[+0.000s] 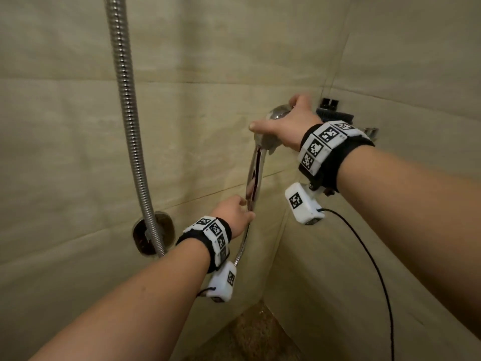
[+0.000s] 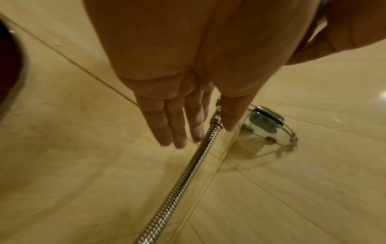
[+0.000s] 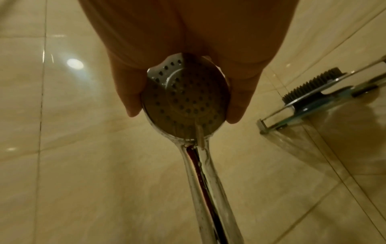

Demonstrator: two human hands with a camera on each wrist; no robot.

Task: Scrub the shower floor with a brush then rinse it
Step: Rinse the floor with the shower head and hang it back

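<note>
Brush (image 1: 334,115) sits on a glass corner shelf (image 3: 313,105). Right hand (image 1: 291,126) grips a chrome shower head (image 3: 185,102) by its rim; left hand (image 1: 233,213), fingers straight, touches its handle (image 1: 253,178) near the hose (image 2: 188,165).

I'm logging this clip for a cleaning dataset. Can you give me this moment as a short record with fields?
setting: tiled shower corner
right hand: grips the shower head by its round face
left hand: fingers straight, at the lower end of the handle where the hose joins
water: a thin trickle from the face, no spray
brush: lying on the glass corner shelf, untouched
floor: only a small patch visible
</note>
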